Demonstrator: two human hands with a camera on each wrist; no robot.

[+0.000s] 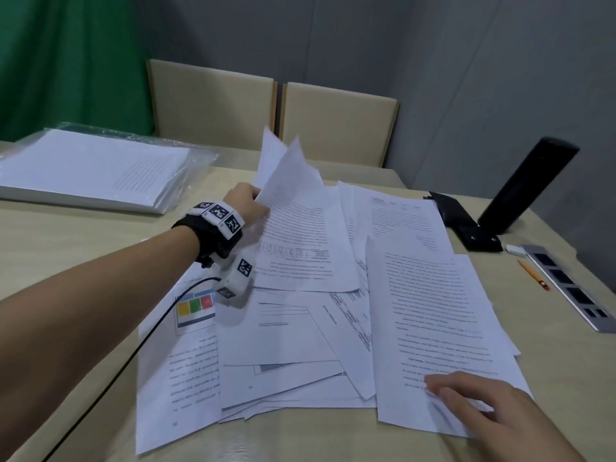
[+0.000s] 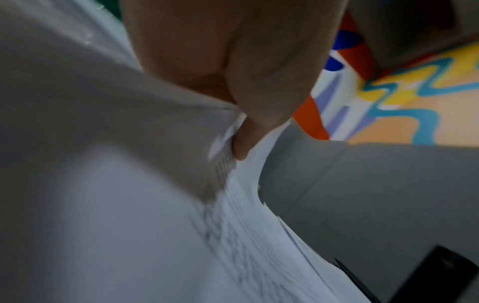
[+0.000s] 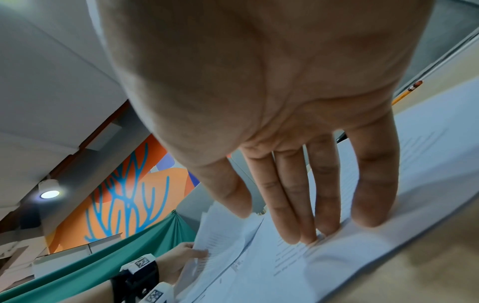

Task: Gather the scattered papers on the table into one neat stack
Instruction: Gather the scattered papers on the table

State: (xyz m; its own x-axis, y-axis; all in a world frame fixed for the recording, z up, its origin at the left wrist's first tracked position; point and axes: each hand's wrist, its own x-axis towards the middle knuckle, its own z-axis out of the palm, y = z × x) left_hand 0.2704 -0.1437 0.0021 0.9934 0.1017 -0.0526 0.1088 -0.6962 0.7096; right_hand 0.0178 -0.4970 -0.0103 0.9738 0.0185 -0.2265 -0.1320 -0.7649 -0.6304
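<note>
Several printed sheets lie scattered and overlapping across the beige table [image 1: 83, 261]. My left hand [image 1: 245, 201] pinches the edge of a few lifted sheets [image 1: 293, 181] at the far side of the pile, their upper ends curling up off the table. In the left wrist view the thumb [image 2: 259, 92] and fingers clamp the paper edge [image 2: 233, 164]. My right hand [image 1: 473, 401] lies flat with straight fingers [image 3: 298, 205] on a text sheet [image 1: 433, 311] at the near right. A sheet with a coloured chart [image 1: 195, 308] lies under my left wrist.
A wrapped ream of paper [image 1: 90, 168] sits at the far left. A black stapler [image 1: 466, 221] and a tall black cylinder [image 1: 530, 185] stand at the far right, with an eraser [image 1: 515, 250], a pencil [image 1: 533, 275] and a metal ruler [image 1: 570, 288] nearby. Two chairs [image 1: 273, 115] stand behind the table.
</note>
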